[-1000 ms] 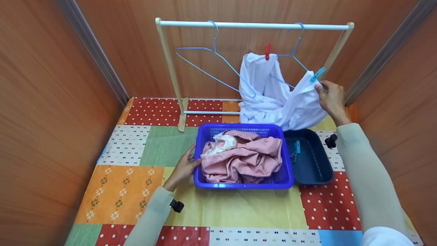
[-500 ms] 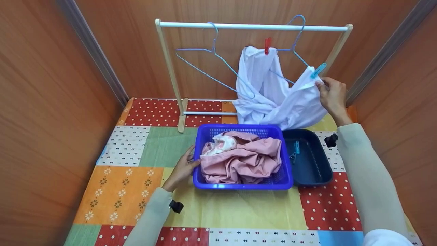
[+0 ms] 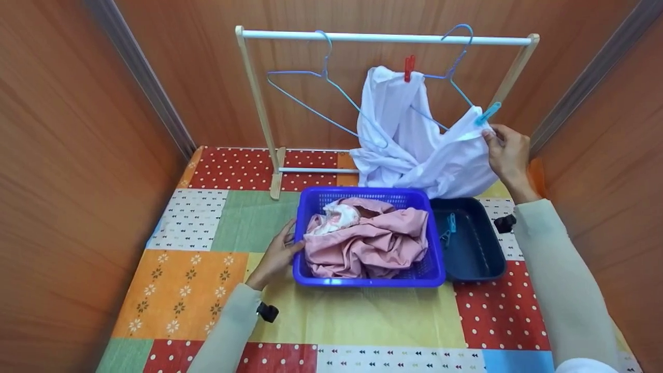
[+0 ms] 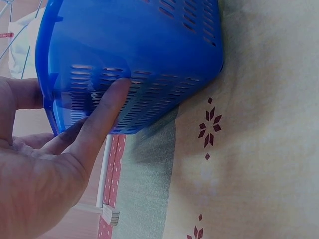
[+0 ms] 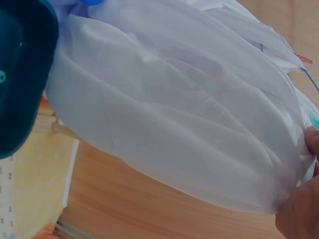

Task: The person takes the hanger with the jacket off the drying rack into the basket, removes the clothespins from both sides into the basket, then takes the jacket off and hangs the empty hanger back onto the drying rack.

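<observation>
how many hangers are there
2: a bare hanger hooked on the left part of the rail, and a second hanger farther right, with white cloth on it. The cloth could hide others.

Slvs (image 3: 228, 326) pale grey-grn; sm. blk cam (image 3: 268, 312) ea. wrist; wht cloth (image 3: 585, 366) over R slv (image 3: 567, 280).

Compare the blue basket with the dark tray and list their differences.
The blue basket is bright and larger in outline; the dark tray is narrower.
The basket's walls are pierced with slots; the tray shows no holes in its visible walls.
The basket is heaped with pink fabric; the tray holds a few teal clips.
The left hand touches the basket, but neither hand touches the tray.
Both are open-topped with rounded corners.
</observation>
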`<state>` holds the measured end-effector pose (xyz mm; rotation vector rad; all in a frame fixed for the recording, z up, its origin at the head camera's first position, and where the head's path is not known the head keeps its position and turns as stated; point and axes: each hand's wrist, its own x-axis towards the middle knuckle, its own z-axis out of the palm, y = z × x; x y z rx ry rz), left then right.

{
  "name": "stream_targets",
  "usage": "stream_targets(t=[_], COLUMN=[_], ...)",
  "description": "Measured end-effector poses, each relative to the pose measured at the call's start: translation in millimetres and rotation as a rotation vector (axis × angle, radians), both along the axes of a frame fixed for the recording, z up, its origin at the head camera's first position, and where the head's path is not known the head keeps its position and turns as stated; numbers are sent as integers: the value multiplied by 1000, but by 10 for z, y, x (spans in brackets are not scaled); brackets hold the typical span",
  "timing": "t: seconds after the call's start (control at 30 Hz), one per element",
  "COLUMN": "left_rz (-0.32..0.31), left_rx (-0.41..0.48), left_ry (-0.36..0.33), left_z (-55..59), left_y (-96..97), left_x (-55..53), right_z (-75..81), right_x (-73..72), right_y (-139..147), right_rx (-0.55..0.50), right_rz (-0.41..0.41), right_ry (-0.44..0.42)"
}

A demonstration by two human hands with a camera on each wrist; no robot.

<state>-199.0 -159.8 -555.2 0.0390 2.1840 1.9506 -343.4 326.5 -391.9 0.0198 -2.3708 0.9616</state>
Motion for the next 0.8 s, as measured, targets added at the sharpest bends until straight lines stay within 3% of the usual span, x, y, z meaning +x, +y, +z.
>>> stream_targets(t=[0.13,0.3,0.8], left_rz=[11,22,9], left_rx=[-13,-17,-8], left_ry=[-27,-14,-12], left_z=[-71,-245,-265], left_y=[-11,-25,-24], left_x=[-51,-108,-104], right_z=[-73,-225,-623], right_x=[46,88,278], right_y=[18,31,-5], right_rx=[7,8,56], right_rz=[1,22,87], right_ry=[22,18,-4])
